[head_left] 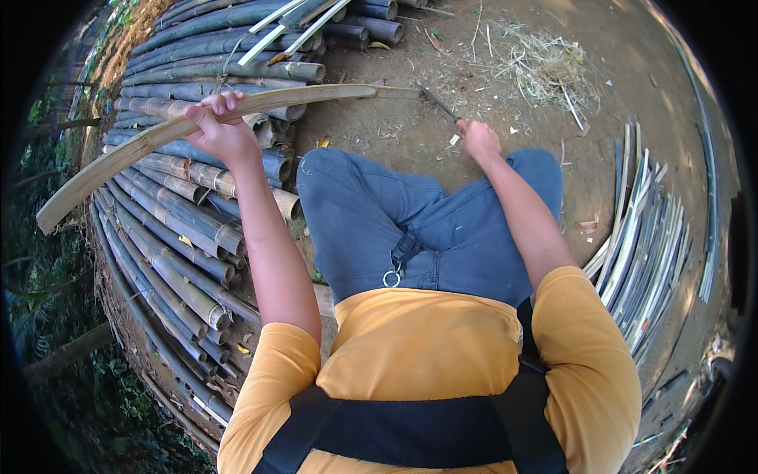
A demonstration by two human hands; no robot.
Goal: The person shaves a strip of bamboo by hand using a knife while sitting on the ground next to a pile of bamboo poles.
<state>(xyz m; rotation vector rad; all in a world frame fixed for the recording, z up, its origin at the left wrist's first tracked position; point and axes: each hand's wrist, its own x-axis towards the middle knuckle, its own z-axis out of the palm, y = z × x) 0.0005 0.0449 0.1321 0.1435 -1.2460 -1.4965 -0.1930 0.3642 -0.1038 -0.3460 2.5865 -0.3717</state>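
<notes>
My left hand (225, 133) is closed around a long, pale split bamboo slat (118, 160), with the thumb and fingers wrapped over it. The slat runs from the far left to a narrower end in front of my knees. At the right, my right hand (479, 142) grips the handle of a knife (437, 103) with a thin dark blade. The blade's tip lies at the slat's narrow end; whether it touches or cuts into the wood I cannot tell. Both forearms reach forward over my bent legs in blue trousers (371, 189).
Cut bamboo poles (181, 209) lie stacked along the left side and far left, with several pale strips (268, 38) on top. A heap of curly shavings (549, 63) lies on the dirt ground at the far right. Split bamboo strips (643, 253) lie bundled by my right side.
</notes>
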